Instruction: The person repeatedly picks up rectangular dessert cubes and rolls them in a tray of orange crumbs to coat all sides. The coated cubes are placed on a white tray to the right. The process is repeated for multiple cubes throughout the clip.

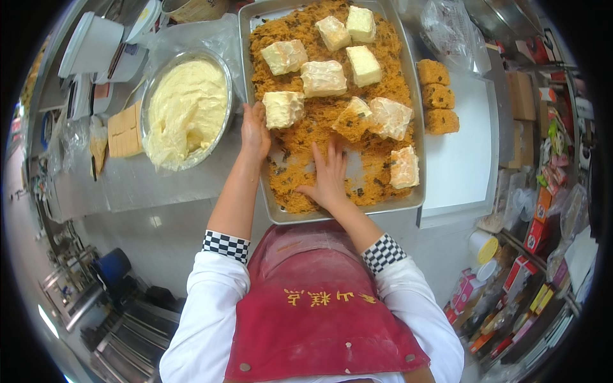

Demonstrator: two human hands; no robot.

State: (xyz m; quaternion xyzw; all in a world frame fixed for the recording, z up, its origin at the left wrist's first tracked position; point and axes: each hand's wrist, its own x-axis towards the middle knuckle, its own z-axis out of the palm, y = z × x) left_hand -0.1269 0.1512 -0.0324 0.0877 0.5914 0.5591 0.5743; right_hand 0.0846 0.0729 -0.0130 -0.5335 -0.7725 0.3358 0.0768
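Note:
A metal sheet tray (345, 213) before me holds loose orange-brown shreds, probably meat floss with seaweed flakes (292, 189). My right hand (328, 179) rests in the shreds near the tray's front, fingers spread, some fingertips partly buried. At the left rim, my left hand (257, 134) lies close beside a cream-coated cake block (283, 110); whether it grips the rim or touches the block, I cannot tell. Several more coated blocks (324, 79) sit on the shreds. Just beyond my right hand, one block (352, 118) is partly covered with shreds.
Left of the tray stands a metal bowl (229, 103) of pale yellow cream (189, 105), next to plain cake pieces (124, 129). On the right, shred-covered cakes (438, 97) line the edge of a white-surfaced tray (459, 163). Plastic tubs (91, 45) stand at the back left.

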